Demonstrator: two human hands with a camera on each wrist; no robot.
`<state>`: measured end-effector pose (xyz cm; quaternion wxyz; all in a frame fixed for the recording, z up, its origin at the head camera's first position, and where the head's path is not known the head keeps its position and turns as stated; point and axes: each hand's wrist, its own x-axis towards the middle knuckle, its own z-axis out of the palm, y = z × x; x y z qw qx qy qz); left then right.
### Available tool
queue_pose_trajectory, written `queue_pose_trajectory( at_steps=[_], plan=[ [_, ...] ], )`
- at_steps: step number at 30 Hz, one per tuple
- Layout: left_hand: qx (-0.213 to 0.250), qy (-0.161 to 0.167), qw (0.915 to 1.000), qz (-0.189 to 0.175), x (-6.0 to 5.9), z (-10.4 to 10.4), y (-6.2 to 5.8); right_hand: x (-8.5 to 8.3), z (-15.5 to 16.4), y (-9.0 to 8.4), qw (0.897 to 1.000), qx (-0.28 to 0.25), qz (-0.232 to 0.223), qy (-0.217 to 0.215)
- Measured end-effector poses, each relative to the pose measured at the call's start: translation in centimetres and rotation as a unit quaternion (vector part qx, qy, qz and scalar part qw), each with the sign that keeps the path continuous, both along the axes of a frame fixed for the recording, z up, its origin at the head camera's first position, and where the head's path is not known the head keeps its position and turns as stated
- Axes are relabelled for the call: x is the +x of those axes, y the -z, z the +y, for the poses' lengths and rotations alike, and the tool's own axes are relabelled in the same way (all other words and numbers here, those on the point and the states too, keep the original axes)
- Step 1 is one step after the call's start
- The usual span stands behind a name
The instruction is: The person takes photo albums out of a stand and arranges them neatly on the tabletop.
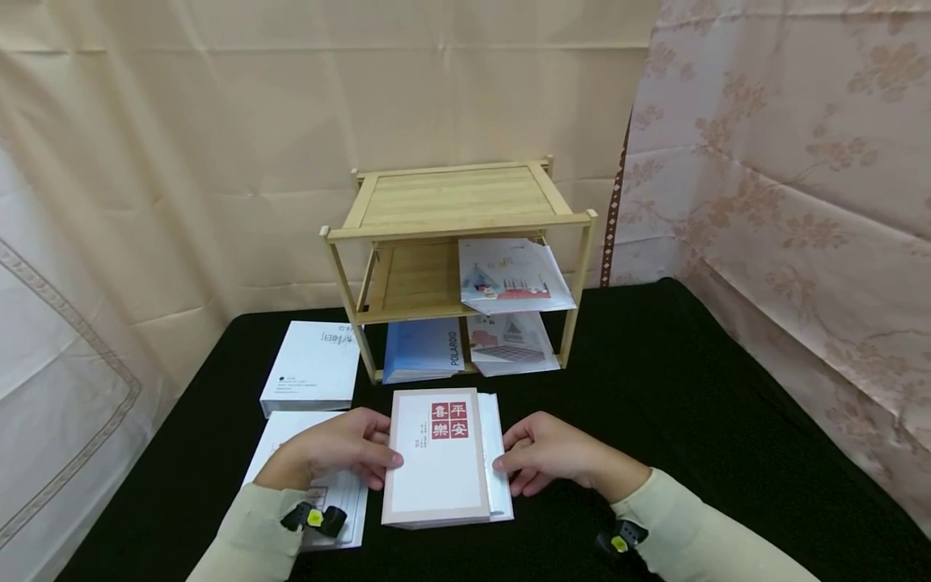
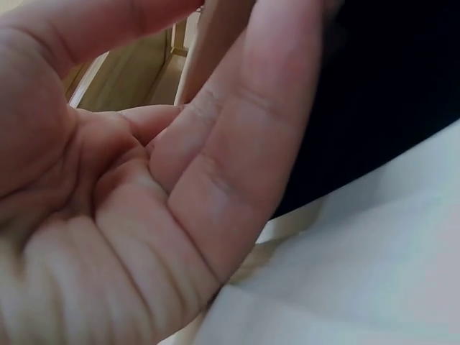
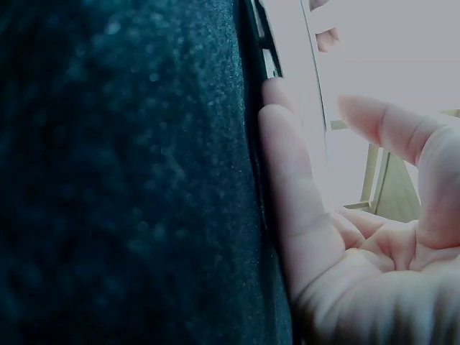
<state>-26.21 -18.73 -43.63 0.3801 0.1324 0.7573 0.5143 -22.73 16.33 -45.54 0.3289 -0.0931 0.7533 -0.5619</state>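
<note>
A white book with a beige border and red square characters [image 1: 436,477] lies in front of me, on top of a pale book [image 1: 496,453] that sticks out on the right. My left hand [image 1: 352,449] holds the bordered book by its left edge, thumb at the cover and fingers curled at the side. At the other side my right hand [image 1: 541,453] pinches the pale book's right edge between thumb and fingers. In the right wrist view, the right hand's fingers [image 3: 291,180] are low by the black cloth. The left fingertips are partly hidden in the left wrist view.
Behind the books stands a wooden shelf rack [image 1: 458,230]. A white illustrated book [image 1: 512,279] lies on its middle shelf; a blue book [image 1: 422,347] and a grey-white book [image 1: 512,343] lie below. At left are a thick white book [image 1: 309,368] and another white book [image 1: 342,517].
</note>
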Motion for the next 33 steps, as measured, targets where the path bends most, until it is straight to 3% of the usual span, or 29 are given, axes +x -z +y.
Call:
queue_pose_trajectory(
  at_steps=[17,23,33],
  plan=[
    [-0.038,-0.010,0.9988,0.029,0.4,-1.3,-0.5,0.2,0.1,0.0,0.994,-0.084,-0.057,-0.043],
    [-0.040,-0.009,0.9989,0.025,0.9,-1.6,0.2,0.4,-0.2,0.5,0.993,-0.083,-0.054,-0.066],
    [-0.028,-0.016,0.9992,0.024,0.5,-1.5,0.4,0.1,-0.3,0.3,0.995,-0.059,-0.031,-0.075]
  ],
)
